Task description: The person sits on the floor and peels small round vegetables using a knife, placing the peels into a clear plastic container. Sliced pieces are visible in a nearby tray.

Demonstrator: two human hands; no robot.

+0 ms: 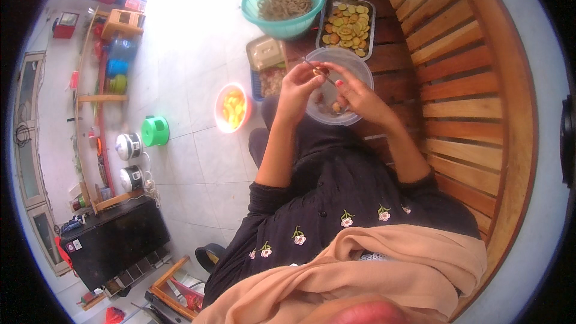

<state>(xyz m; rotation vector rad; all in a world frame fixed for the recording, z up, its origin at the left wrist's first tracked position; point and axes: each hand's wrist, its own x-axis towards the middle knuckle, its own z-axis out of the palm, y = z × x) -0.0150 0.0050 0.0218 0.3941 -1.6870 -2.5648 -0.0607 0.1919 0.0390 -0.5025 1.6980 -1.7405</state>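
Note:
My left hand [298,87] and my right hand [362,97] meet above a translucent plastic tub [360,69] by my lap. Between the fingertips is a thin dark stick [329,78]; whether it is a skewer or a slim blade I cannot tell. Its lower end is pinched by my right hand. Closed at its upper part, my left fingers hold a small brown piece [324,72], partly hidden. A few brown and pale pieces [336,107] lie at the bottom of the tub.
On the wooden slatted bench [462,120] stand a turquoise basket [255,18] of greyish-brown strips and a metal tray [372,30] of yellow round slices. To the left are a blue container [257,87] with a beige lid, a pink-rimmed bowl [219,121] of yellow pieces and a green pot [155,131].

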